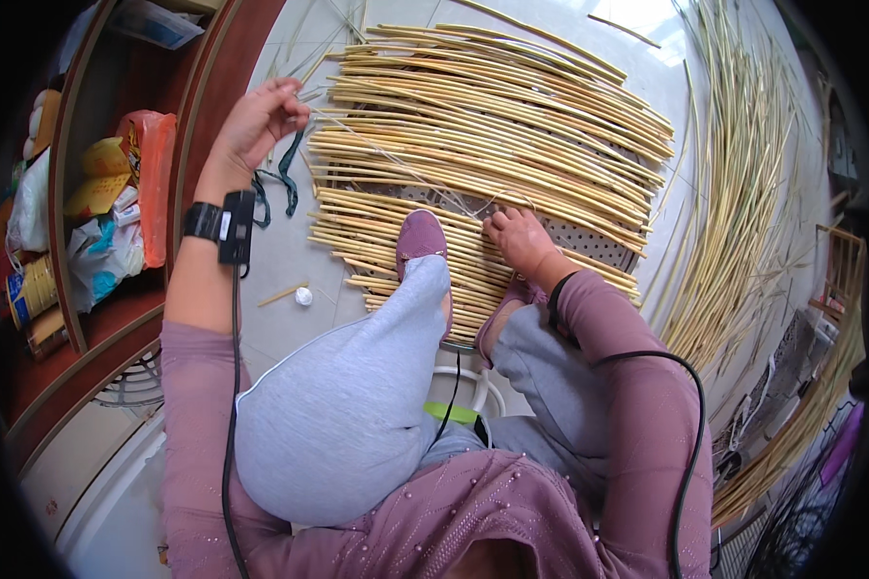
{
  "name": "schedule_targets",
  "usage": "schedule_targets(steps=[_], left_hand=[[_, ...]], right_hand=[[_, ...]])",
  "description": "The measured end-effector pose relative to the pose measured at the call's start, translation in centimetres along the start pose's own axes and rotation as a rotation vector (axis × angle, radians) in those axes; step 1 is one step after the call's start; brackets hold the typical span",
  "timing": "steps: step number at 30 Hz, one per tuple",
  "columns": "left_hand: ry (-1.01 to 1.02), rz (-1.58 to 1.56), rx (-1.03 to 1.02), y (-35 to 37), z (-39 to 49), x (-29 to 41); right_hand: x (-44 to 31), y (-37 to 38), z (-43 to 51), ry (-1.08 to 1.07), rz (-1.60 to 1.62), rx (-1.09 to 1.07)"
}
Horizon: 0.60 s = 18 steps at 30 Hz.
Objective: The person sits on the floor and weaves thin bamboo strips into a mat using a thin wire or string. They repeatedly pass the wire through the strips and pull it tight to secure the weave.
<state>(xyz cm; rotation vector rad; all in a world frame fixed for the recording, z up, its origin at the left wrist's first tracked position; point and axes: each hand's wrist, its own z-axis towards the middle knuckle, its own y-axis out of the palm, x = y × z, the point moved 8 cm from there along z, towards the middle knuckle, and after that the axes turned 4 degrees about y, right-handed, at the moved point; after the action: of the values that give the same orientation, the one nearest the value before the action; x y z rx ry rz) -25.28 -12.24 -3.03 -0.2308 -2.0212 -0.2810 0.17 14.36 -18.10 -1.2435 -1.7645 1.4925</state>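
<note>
My left hand (264, 119) is raised at the upper left, fingertips pinched on a thin white string (398, 159). From there the string slants down across the straw-yellow plant stalks (492, 108) to a small loop by my right hand (521, 239). My right hand's fingers curl down at the string, by a gap between two groups of stalks; the fingertips are partly hidden. The stalks lie side by side on a dark perforated panel (594, 242). My left shoe (421, 235) rests on the nearer group; my right shoe (514, 297) is beside the right hand.
Loose long stalks (739, 145) spread on the tiled floor at the right. A dark green cloth strip (288, 177) lies under my left hand. A small white ball (303, 296) and a short stalk piece (282, 294) lie nearby. An open cabinet (188, 145) with bags stands left.
</note>
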Motion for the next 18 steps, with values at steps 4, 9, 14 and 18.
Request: schedule_targets(steps=[4,9,14,18], left_hand=[[0.197,-0.238,0.113,-4.5,3.5,1.5],[0.358,-0.423,0.319,-8.8,5.5,2.5],[0.511,-0.331,0.527,-12.3,4.8,5.2],[0.547,0.013,0.561,-13.4,4.6,9.4]], right_hand=[[-0.4,0.3,0.1,0.099,0.140,0.015],[-0.1,-0.6,0.2,0.301,0.431,0.253],[0.3,-1.0,-0.4,0.580,0.445,0.460],[0.5,-0.5,-0.4,0.700,0.423,0.460]])
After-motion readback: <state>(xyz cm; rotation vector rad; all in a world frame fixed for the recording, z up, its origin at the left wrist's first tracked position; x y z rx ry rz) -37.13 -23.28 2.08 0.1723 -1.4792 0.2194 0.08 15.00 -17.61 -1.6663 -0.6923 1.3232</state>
